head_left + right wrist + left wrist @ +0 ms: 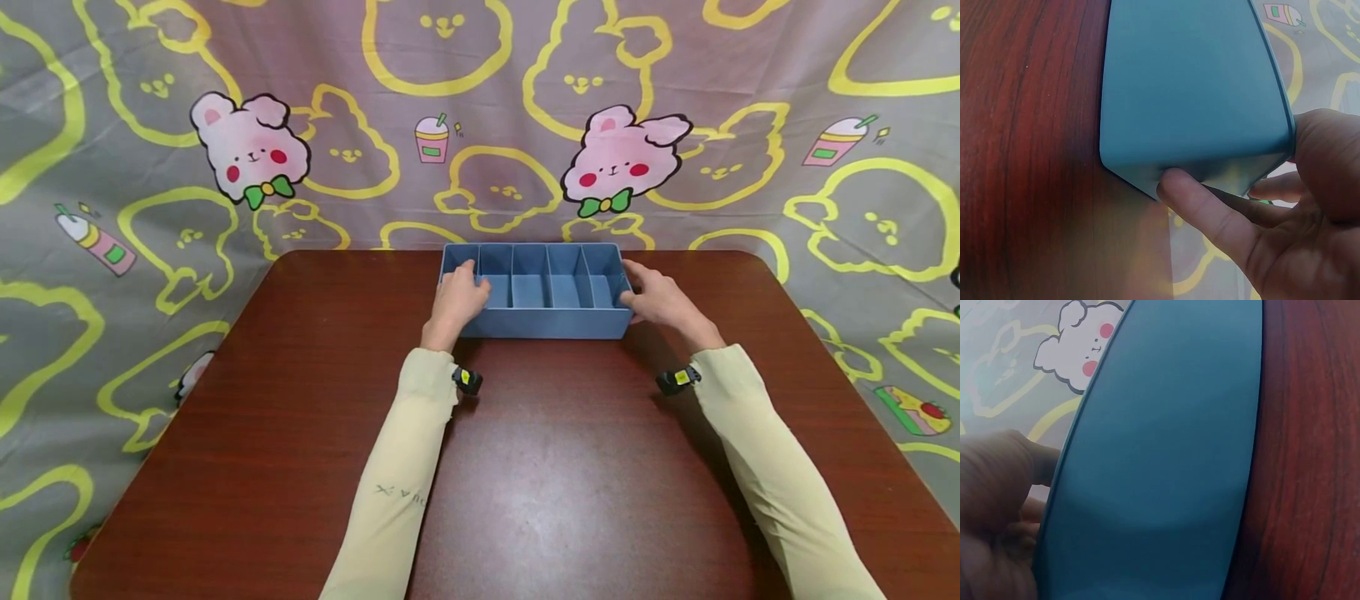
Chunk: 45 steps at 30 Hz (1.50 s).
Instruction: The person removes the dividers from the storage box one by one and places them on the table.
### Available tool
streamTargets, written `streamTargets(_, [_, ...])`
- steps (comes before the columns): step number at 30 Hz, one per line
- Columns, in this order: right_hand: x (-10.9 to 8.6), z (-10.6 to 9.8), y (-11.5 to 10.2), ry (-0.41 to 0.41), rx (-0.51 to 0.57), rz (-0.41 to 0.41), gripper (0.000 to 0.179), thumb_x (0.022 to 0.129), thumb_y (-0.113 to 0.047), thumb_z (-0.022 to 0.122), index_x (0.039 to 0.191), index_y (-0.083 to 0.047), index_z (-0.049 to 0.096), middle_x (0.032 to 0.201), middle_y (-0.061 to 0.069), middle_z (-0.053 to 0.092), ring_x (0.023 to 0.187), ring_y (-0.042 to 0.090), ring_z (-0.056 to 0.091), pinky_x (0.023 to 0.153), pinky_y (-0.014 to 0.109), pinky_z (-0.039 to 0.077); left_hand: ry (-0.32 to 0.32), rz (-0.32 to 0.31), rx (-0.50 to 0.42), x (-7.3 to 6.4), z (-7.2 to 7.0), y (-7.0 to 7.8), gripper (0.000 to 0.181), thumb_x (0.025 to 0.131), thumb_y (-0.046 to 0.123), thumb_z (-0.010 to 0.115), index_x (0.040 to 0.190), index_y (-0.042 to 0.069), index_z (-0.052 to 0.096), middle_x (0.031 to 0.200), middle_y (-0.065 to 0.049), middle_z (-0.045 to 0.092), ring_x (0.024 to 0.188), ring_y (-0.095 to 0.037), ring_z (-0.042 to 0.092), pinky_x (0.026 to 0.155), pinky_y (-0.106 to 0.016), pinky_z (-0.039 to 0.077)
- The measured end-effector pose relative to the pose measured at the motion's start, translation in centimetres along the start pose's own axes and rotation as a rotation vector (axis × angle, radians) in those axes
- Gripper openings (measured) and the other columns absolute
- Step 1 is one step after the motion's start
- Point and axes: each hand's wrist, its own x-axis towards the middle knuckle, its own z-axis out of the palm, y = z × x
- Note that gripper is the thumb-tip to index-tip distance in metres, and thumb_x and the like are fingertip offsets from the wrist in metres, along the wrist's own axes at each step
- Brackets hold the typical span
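Patterned cloth (517,42) backs a brown table (225,400). Fingers of the left hand (457,300) curl over one end of the blue box (543,323); the right hand (663,302) pinches the other. Box stands near the far edge.

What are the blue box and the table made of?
Blue box: probably plastic, satin finish; its walls are thin and evenly coloured. Table: looks like brown wood with a glossy coat, because grain streaks and a bright reflection show; could be printed veneer.

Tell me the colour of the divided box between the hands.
The box is plain greyish blue, seen best in the head view.
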Motion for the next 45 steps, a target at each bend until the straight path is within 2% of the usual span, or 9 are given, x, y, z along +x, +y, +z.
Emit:
streamTargets(4, [-0.1, -0.09, 0.01, -0.001, -0.002, 0.006, 0.069, 0.095, -0.01, 0.047, 0.156, -0.005, 0.017, 0.143, 0.035, 0.042, 0.078, 0.026, 0.072, 0.072, 0.044, 0.059, 0.005, -0.007, 0.009, -0.09, 0.28, 0.05, 0.052, 0.1, 0.025, 0.051, 0.145, 0.001, 0.044, 0.113, -0.02, 0.066, 0.082, -0.03, 0.064, 0.088, -0.044, 0.05])
streamTargets(7, [-0.11, -0.07, 0.03, -0.002, 0.0, 0.01, 0.069, 0.095, -0.01, 0.048, 0.157, -0.005, 0.017, 0.144, 0.035, 0.042, 0.08, 0.027, 0.072, 0.072, 0.043, 0.059, 0.005, -0.011, 0.042, -0.17, 0.47, 0.11, 0.049, 0.1, 0.026, 0.051, 0.142, 0.001, 0.049, 0.106, -0.019, 0.067, 0.074, -0.029, 0.062, 0.078, -0.042, 0.05])
streamTargets(14, [-0.01, 0.04, 0.24, 0.003, 0.003, 0.007, 0.069, 0.094, -0.01, 0.046, 0.156, -0.005, 0.017, 0.146, 0.034, 0.041, 0.092, 0.034, 0.07, 0.072, 0.043, 0.059, 0.004, -0.01, 0.121, -0.29, 0.57, 0.35, 0.038, 0.099, 0.027, 0.052, 0.126, 0.001, 0.061, 0.095, -0.015, 0.065, 0.075, -0.028, 0.061, 0.071, -0.041, 0.05])
streamTargets(20, [0.01, -0.04, 0.26, 0.005, -0.001, 0.007, 0.07, 0.093, -0.011, 0.047, 0.157, -0.006, 0.017, 0.146, 0.034, 0.04, 0.086, 0.03, 0.071, 0.071, 0.042, 0.059, -0.023, -0.032, 0.124, -0.27, 0.45, 0.45, 0.035, 0.098, 0.025, 0.052, 0.123, 0.002, 0.06, 0.084, -0.014, 0.061, 0.066, -0.027, 0.057, 0.056, -0.036, 0.043])
streamTargets(23, [0.1, -0.07, 0.2, 0.004, 0.002, 0.006, 0.07, 0.094, -0.011, 0.047, 0.157, -0.006, 0.017, 0.146, 0.034, 0.041, 0.082, 0.028, 0.071, 0.071, 0.041, 0.059, -0.034, -0.05, 0.137, -0.18, 0.45, 0.49, 0.039, 0.097, 0.02, 0.051, 0.133, 0.005, 0.056, 0.088, -0.013, 0.061, 0.067, -0.027, 0.056, 0.056, -0.036, 0.042])
streamTargets(27, [0.25, -0.08, 0.2, -0.001, 0.002, 0.003, 0.07, 0.093, -0.011, 0.047, 0.157, -0.006, 0.017, 0.144, 0.034, 0.043, 0.082, 0.027, 0.07, 0.07, 0.041, 0.059, -0.05, -0.065, 0.146, -0.05, 0.48, 0.52, 0.04, 0.096, 0.014, 0.048, 0.134, 0.006, 0.055, 0.093, -0.014, 0.064, 0.072, -0.029, 0.059, 0.059, -0.038, 0.044])
streamTargets(34, [0.3, 0.01, 0.23, 0.001, 0.01, 0.01, 0.071, 0.093, -0.011, 0.047, 0.157, -0.006, 0.017, 0.145, 0.034, 0.041, 0.081, 0.027, 0.071, 0.069, 0.041, 0.059, -0.034, -0.082, 0.143, -0.01, 0.58, 0.51, 0.046, 0.095, 0.014, 0.048, 0.141, 0.009, 0.051, 0.118, -0.016, 0.066, 0.083, -0.031, 0.061, 0.066, -0.041, 0.047])
streamTargets(42, [0.15, -0.05, 0.25, -0.006, 0.026, 0.002, 0.07, 0.094, -0.01, 0.047, 0.157, -0.007, 0.016, 0.146, 0.034, 0.041, 0.077, 0.025, 0.072, 0.072, 0.042, 0.059, -0.003, -0.06, 0.129, -0.22, 0.69, 0.5, 0.049, 0.096, 0.013, 0.046, 0.144, 0.009, 0.048, 0.095, -0.015, 0.067, 0.069, -0.028, 0.059, 0.06, -0.037, 0.043])
streamTargets(45, [0.03, -0.1, 0.32, -0.009, 0.024, 0.003, 0.07, 0.094, -0.01, 0.047, 0.157, -0.007, 0.015, 0.146, 0.034, 0.04, 0.076, 0.025, 0.072, 0.072, 0.042, 0.059, 0.014, -0.056, 0.132, -0.35, 0.81, 0.56, 0.048, 0.096, 0.014, 0.045, 0.144, 0.01, 0.047, 0.094, -0.015, 0.067, 0.067, -0.027, 0.059, 0.059, -0.038, 0.044])
